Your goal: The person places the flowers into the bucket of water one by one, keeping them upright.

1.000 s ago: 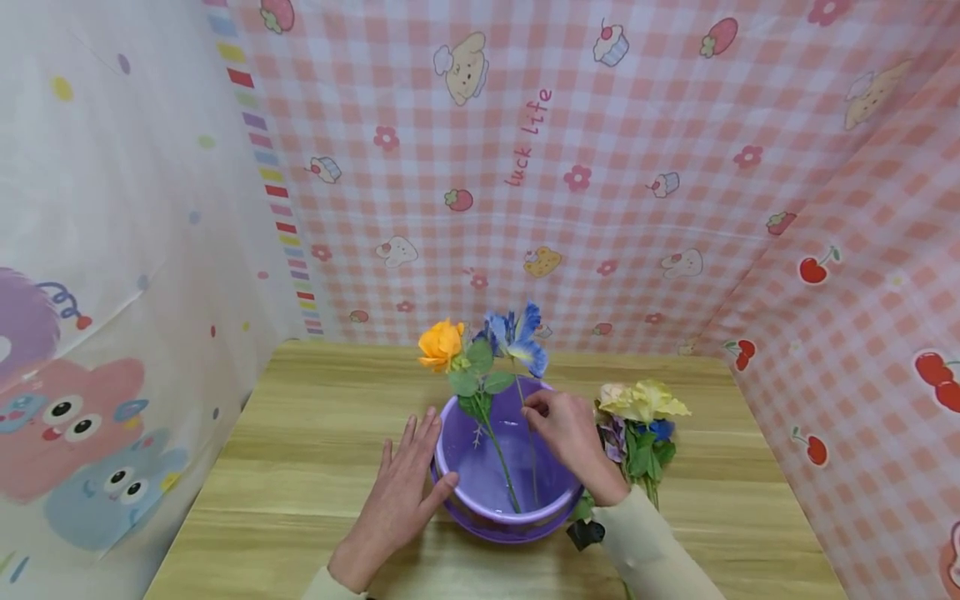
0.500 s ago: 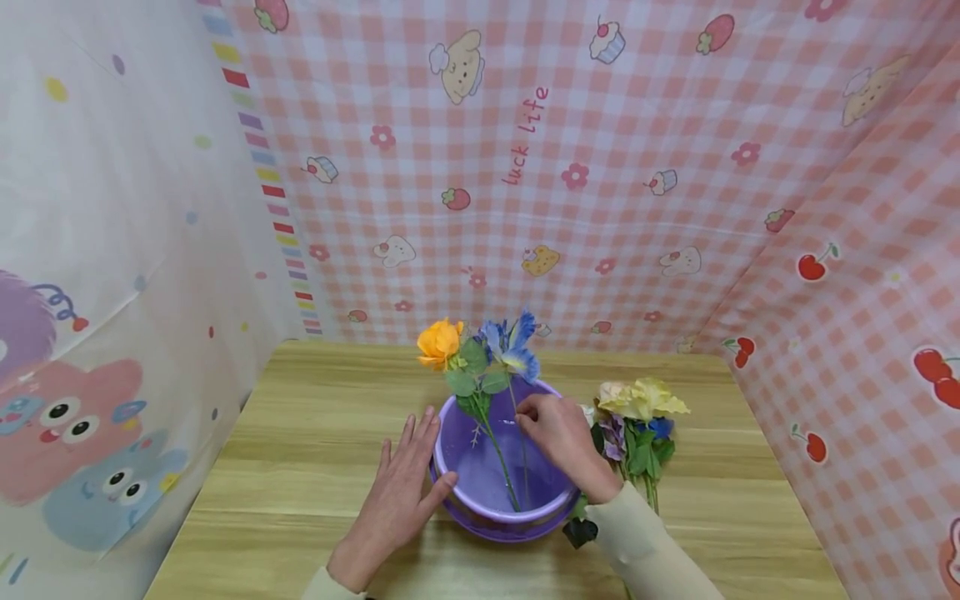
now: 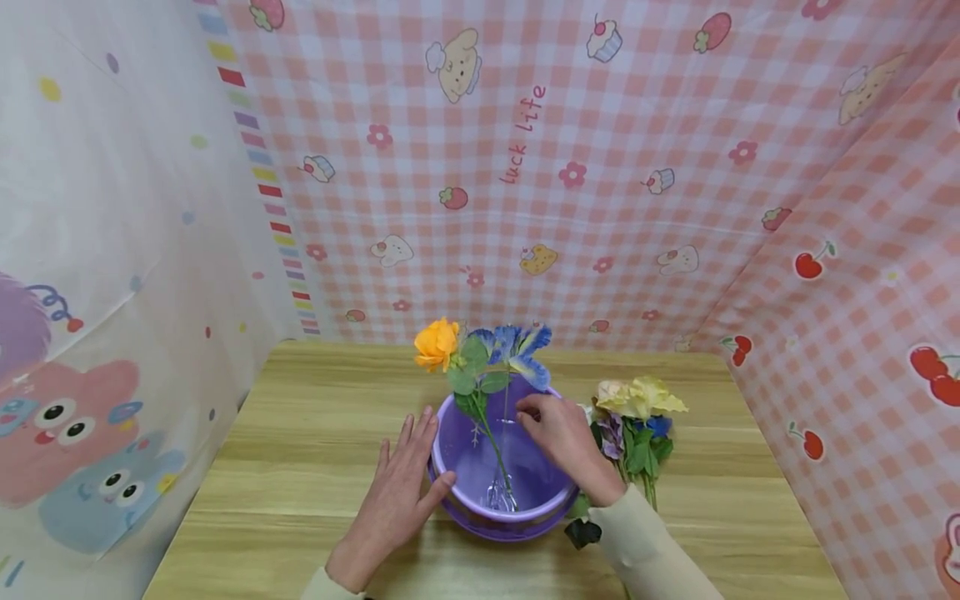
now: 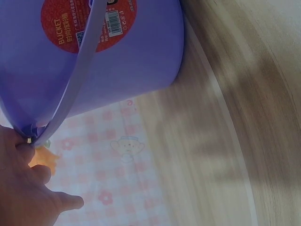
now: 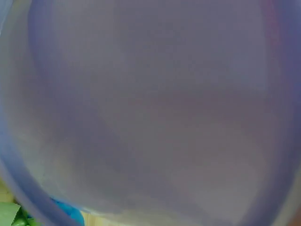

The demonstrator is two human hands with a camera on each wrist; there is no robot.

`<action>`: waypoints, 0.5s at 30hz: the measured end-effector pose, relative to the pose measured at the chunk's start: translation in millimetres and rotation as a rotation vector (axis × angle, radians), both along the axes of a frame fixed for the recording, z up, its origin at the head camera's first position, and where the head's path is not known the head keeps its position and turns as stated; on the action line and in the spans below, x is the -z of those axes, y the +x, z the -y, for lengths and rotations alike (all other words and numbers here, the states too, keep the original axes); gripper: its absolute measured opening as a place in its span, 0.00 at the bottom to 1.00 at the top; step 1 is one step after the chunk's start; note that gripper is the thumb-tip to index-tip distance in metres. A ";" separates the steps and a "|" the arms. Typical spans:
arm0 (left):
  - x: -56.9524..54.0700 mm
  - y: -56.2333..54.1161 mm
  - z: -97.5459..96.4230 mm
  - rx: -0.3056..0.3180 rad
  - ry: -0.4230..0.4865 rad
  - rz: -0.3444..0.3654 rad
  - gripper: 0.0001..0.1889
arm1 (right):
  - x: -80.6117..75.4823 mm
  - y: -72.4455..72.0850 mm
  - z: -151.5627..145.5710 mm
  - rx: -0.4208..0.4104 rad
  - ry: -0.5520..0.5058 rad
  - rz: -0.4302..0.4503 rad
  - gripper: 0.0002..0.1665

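Observation:
A purple bucket point(image 3: 447, 446) with water in it stands on the table. My left hand point(image 3: 401, 479) rests against its left rim with fingers extended; in the left wrist view the bucket's side point(image 4: 141, 70) and handle point(image 4: 77, 80) show beside those fingers. My right hand point(image 3: 558, 433) is over the right side of the opening, thumb and forefinger pinching the thin stem of a blue iris-like flower point(image 3: 517, 354); the exact contact is small to see. An orange rose point(image 3: 437, 344) with green leaves leans in the bucket, its stem reaching the water. Ripples point(image 3: 501, 496) mark the water near the stems.
Several more flowers, with a large yellow one point(image 3: 641, 398) on top, lie on the wooden table point(image 3: 330, 417) right of the bucket. A dark object point(image 3: 582, 533) lies near my right sleeve. Patterned cloths point(image 3: 480, 225) enclose the back and sides.
The blue flower has sunk lower and its stem's lower end has shifted left. Ripples have appeared in the water. My right hand moved slightly left; the left hand stayed at the rim.

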State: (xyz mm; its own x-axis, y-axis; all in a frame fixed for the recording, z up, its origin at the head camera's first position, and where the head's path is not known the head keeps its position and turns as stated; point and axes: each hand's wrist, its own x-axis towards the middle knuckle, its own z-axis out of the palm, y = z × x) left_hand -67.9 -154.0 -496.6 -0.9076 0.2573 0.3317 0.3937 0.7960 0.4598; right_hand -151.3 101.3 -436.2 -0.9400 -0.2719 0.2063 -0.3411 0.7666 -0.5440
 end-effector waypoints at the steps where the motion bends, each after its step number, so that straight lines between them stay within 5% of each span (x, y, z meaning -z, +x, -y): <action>1: -0.2 0.2 -0.1 0.000 0.000 0.001 0.41 | -0.2 1.0 -1.3 0.001 -0.013 -0.002 0.08; 15: 0.0 -0.2 -0.7 0.001 0.002 0.006 0.40 | -4.4 20.5 -32.6 0.056 -0.273 -0.078 0.10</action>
